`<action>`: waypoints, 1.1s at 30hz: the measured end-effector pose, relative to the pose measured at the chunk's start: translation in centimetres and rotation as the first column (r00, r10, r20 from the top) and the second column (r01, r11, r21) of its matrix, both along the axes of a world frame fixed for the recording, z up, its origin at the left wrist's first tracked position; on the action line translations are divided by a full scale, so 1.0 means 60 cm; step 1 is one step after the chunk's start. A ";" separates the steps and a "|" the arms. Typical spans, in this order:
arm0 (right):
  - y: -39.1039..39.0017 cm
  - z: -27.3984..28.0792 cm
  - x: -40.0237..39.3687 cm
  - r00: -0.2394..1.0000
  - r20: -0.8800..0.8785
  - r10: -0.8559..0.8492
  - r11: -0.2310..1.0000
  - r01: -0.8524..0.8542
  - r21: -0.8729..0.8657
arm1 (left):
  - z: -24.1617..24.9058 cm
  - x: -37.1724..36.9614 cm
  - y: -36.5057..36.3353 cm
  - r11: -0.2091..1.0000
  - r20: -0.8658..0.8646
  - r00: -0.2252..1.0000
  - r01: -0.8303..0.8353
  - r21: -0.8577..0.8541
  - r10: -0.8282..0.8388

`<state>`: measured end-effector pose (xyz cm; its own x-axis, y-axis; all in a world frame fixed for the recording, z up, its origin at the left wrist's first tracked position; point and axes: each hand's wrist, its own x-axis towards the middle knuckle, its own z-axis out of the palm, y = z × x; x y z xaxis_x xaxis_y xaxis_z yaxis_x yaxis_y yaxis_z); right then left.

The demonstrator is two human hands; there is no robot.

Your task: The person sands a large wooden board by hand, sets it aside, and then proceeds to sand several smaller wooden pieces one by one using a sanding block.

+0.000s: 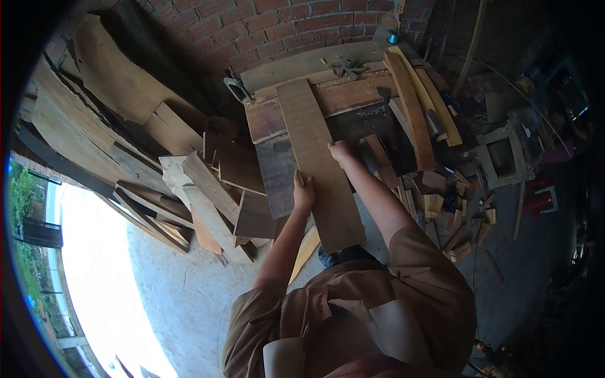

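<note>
A long flat wooden board (318, 164) lies lengthwise over the workbench (277, 167), its near end reaching past the bench edge toward my body. My left hand (303, 192) grips the board's left edge, with the thumb raised at the side. On the right edge, a little farther up, my right hand (341, 153) is closed around the board. The fingers under the board are hidden. A metal clamp (237, 89) sits at the bench's far left corner, beyond the board's far end.
Planks and slabs (126, 82) lean at the left. Long wood strips (409, 110) lie on the bench's right side. Offcuts (457, 214) litter the floor at right, near a wooden frame (501, 155) and a red stool (540, 196). A brick wall (271, 28) stands behind.
</note>
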<state>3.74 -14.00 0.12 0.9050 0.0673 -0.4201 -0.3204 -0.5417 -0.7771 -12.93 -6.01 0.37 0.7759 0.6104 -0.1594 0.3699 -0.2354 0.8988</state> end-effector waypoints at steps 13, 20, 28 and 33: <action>-0.156 0.117 -0.022 0.819 0.565 0.097 0.995 -0.077 -0.059 | 0.035 0.029 0.036 0.858 -0.505 0.811 0.458 0.234 -0.295; -0.268 0.071 -0.039 0.720 0.657 0.224 0.929 0.045 -0.366 | -0.015 0.044 0.050 0.771 -0.638 0.704 0.579 0.263 -0.311; -0.298 0.091 -0.049 0.823 0.419 0.383 0.889 -0.206 -0.408 | 0.118 0.054 0.032 0.731 -0.697 0.542 0.681 0.038 -0.470; -0.253 0.069 -0.058 0.745 0.373 0.554 0.757 -0.264 -0.597 | 0.069 0.024 0.000 0.521 -0.747 0.520 0.809 0.274 -0.415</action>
